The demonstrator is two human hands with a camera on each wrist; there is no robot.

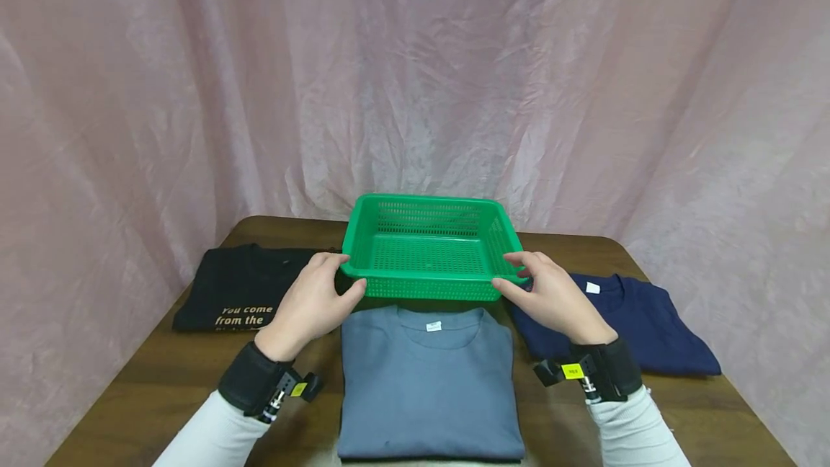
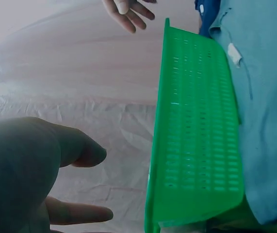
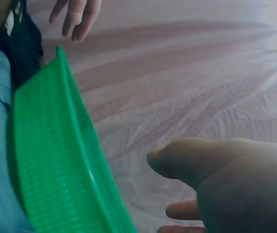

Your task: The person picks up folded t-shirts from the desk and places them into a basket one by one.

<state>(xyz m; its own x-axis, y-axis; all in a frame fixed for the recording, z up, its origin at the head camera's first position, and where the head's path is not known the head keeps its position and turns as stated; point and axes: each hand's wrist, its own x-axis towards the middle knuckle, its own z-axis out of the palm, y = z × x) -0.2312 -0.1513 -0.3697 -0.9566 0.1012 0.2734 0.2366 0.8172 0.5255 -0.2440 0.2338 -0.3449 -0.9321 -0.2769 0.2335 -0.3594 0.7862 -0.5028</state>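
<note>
A green plastic basket (image 1: 428, 254) with perforated walls stands at the back of the table, nothing in it. My left hand (image 1: 318, 298) is by its front left corner, thumb and fingers spread. In the left wrist view a gap shows between that thumb (image 2: 87, 149) and the basket's rim (image 2: 158, 111). Over the front right corner hovers my right hand (image 1: 551, 294), fingers loosely bent. The right wrist view shows its thumb (image 3: 170, 158) apart from the basket too. A folded grey-blue T-shirt (image 1: 431, 388) lies just in front of the basket.
On the left of the wooden table (image 1: 136, 388) lies a folded black T-shirt (image 1: 240, 283) with gold lettering. A folded navy T-shirt (image 1: 655, 326) lies on the right, partly behind my right hand. A pink curtain (image 1: 428, 78) hangs behind the table.
</note>
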